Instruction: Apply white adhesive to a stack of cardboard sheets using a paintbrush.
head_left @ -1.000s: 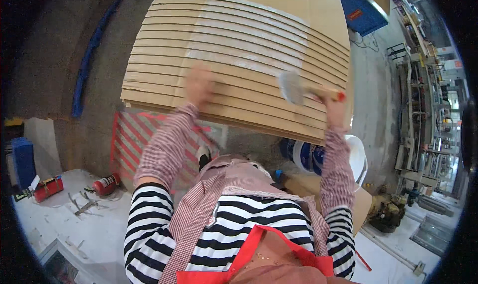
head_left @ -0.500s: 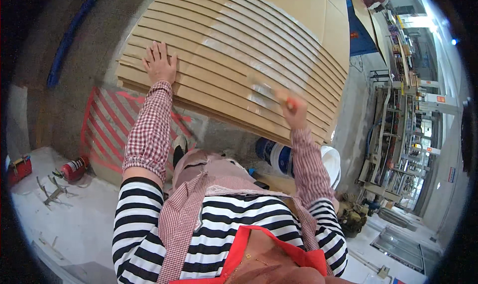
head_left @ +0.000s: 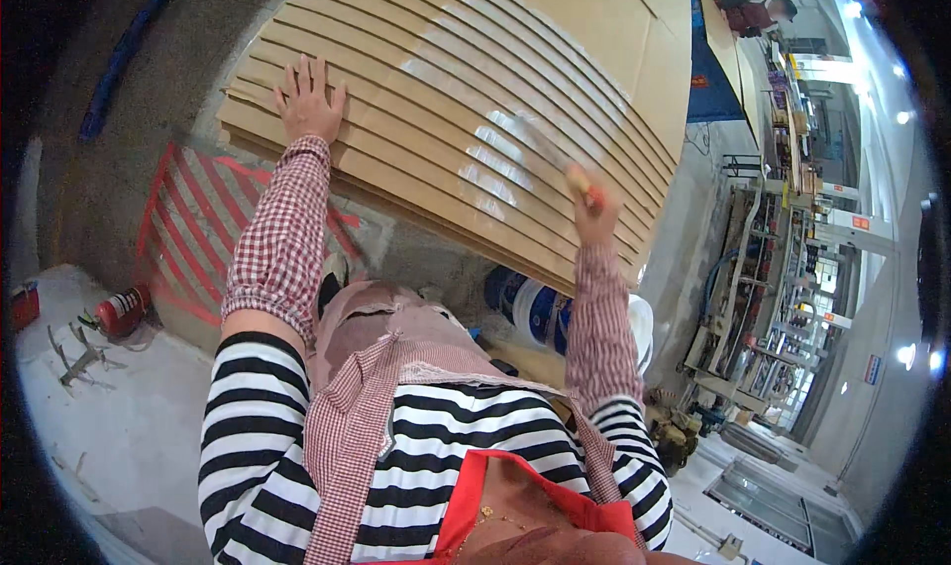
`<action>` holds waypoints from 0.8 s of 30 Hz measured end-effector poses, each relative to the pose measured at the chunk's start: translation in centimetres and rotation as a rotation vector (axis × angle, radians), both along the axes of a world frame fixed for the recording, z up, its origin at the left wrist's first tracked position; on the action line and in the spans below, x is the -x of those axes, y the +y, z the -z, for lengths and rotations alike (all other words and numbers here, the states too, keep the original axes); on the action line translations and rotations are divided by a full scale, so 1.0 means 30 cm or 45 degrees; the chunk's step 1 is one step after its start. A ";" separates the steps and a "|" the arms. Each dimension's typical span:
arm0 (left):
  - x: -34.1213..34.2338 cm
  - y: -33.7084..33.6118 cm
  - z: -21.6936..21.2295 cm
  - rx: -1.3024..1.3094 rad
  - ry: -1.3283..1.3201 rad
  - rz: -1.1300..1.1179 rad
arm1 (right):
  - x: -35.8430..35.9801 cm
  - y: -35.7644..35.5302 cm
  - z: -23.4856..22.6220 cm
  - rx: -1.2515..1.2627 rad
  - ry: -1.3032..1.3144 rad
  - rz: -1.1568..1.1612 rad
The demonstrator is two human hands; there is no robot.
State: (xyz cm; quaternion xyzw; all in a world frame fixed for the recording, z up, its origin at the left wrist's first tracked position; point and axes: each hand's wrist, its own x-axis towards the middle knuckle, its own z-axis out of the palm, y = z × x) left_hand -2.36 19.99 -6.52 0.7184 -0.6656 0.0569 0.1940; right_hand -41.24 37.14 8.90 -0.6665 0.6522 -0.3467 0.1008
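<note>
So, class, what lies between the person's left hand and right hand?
In the head view, overlapping cardboard sheets lie between the left hand and the right hand, with a shiny whitish patch nearer the right.

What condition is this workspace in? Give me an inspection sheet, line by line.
Surface: stepped stack of cardboard sheets, with a glossy whitish patch.
Things in use: hand tool with a red end, its head blurred.
Clutter: blue-and-white container and white bucket near the stack.
Hands: left hand flat on the sheets; right hand grips the tool.
Cables: thin dark cable on the floor.
Surroundings: fire extinguisher, red-striped floor area.
</note>
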 end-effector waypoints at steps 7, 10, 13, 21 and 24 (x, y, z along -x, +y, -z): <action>0.001 -0.003 0.008 -0.098 -0.075 -0.031 | -0.079 0.303 0.091 0.005 0.203 -0.346; 0.003 -0.005 0.010 -0.079 -0.105 -0.043 | -0.051 0.375 0.032 -0.113 0.079 -0.319; 0.004 -0.004 0.008 -0.058 -0.100 -0.040 | 0.077 0.219 -0.014 0.061 0.061 -0.148; 0.003 -0.007 0.032 -0.019 -0.155 -0.039 | 0.104 0.322 0.085 -0.106 0.251 -0.136; 0.005 -0.011 0.035 -0.001 -0.162 -0.046 | 0.062 0.503 0.049 -0.385 0.017 -0.202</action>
